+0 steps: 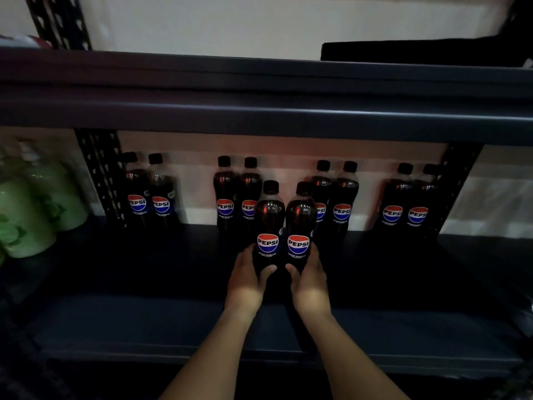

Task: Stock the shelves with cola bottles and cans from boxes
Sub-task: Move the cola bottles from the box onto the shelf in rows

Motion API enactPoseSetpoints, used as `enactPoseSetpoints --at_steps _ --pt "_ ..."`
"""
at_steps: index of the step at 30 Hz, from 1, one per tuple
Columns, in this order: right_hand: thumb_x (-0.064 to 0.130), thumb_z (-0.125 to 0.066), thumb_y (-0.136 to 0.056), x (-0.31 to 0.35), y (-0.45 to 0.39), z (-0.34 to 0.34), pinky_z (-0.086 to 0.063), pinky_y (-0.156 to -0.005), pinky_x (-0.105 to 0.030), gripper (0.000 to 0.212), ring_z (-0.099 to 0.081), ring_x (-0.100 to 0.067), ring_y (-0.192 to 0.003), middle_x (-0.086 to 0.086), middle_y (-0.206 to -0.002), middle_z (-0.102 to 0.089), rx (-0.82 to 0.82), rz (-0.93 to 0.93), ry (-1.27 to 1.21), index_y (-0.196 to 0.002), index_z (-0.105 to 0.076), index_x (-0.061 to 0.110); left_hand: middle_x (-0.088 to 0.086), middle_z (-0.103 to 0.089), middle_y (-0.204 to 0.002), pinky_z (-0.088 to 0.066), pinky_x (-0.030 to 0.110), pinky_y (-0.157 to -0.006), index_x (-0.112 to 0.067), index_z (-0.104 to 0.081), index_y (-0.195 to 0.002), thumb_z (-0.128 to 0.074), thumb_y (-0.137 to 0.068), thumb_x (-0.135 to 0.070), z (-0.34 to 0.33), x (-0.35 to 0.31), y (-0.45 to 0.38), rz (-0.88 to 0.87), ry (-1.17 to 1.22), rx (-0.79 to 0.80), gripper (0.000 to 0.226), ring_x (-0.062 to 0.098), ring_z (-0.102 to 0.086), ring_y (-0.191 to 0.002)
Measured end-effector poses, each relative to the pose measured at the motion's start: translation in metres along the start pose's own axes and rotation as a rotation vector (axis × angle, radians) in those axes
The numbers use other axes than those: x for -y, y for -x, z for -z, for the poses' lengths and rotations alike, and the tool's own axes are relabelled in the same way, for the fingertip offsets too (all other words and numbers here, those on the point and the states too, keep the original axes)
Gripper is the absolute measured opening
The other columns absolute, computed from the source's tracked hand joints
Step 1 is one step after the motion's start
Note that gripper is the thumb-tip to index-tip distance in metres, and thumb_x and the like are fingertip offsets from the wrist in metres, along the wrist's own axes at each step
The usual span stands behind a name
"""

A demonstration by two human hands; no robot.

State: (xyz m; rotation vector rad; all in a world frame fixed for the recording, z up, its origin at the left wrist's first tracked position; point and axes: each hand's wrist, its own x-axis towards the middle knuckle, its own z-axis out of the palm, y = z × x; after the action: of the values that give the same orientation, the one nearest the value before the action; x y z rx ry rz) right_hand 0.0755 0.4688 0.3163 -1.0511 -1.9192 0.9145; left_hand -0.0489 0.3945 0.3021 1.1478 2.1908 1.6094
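ten pepsi bottles total: eight in four pairs at the shelf rear; left hand grips left bottle, right hand grips right bottle.

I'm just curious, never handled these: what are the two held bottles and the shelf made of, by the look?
Left bottle and right bottle: probably clear glossy plastic, since highlights glint on the shoulders and dark cola shows through; the caps look matte black plastic. Shelf: likely dark painted metal, matte, with punched uprights.

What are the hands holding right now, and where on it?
Each hand grips one Pepsi bottle by its lower body: left hand the left bottle, right hand the right bottle.
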Motion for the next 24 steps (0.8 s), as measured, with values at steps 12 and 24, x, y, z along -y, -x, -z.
enactPoseSetpoints --at_steps 12,24 --pt "0.017 -0.065 -0.097 -0.013 -0.033 -0.010 -0.040 -0.101 -0.026 0.069 -0.052 -0.021 -0.133 -0.005 -0.147 -0.051 -0.041 0.020 -0.008 -0.155 -0.029 0.021 0.006 -0.053 -0.147 -0.038 0.025 -0.107 -0.016 -0.046 -0.150 -0.078 -0.090 -0.028 -0.016 0.005 -0.030 -0.036 -0.025 -0.005 0.069 0.020 -0.050 -0.136" --pt "0.028 -0.063 -0.099 -0.018 -0.034 -0.009 -0.040 -0.109 -0.028 0.071 -0.049 -0.019 -0.138 -0.001 -0.151 -0.050 -0.017 0.013 -0.058 -0.159 -0.025 0.023 0.003 -0.048 -0.152 -0.039 0.027 -0.109 -0.019 -0.038 -0.156 -0.073 -0.093 -0.040 -0.018 0.011 -0.030 -0.060 -0.042 -0.003 0.075 0.019 -0.047 -0.139"
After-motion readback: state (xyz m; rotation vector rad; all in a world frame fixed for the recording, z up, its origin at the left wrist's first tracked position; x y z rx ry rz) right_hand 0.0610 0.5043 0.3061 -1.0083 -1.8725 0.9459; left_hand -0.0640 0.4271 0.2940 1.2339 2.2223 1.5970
